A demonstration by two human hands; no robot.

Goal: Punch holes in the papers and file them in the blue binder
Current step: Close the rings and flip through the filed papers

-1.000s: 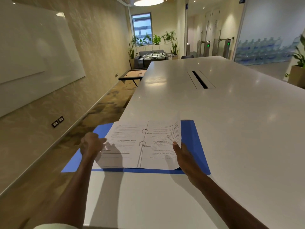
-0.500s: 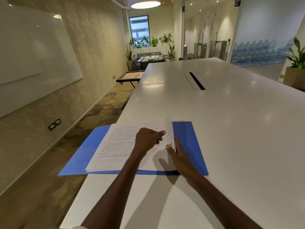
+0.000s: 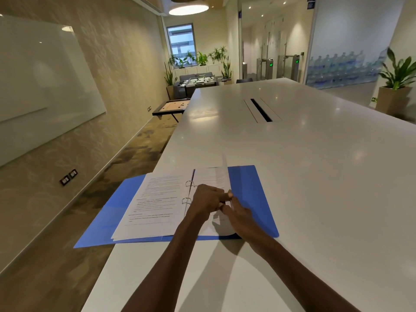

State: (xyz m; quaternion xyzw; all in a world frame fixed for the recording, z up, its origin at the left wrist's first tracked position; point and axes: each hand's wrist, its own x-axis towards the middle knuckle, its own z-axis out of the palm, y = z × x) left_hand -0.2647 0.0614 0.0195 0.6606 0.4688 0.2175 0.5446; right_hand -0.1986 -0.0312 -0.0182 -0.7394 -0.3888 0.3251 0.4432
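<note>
The blue binder (image 3: 252,194) lies open on the white table (image 3: 315,176), its left cover hanging past the table's left edge. Printed papers (image 3: 155,203) sit on its two metal rings (image 3: 188,192), a stack on each side. My left hand (image 3: 208,199) rests over the right-hand stack and pinches the edge of a sheet there. My right hand (image 3: 238,216) lies beside it on the same stack, fingertips touching the left hand's fingers at that sheet's edge. The right stack's top sheet (image 3: 216,176) curls upward at its far end. No hole punch is in view.
A cable slot (image 3: 261,110) is set in the table's middle, farther away. To the left the floor drops off beside a wall with a whiteboard (image 3: 40,86). A potted plant (image 3: 396,86) stands at the far right.
My left hand moved from the left cover's edge across to the right-hand stack and now pinches a sheet there. My right hand shifted slightly to meet it. The rings show again.
</note>
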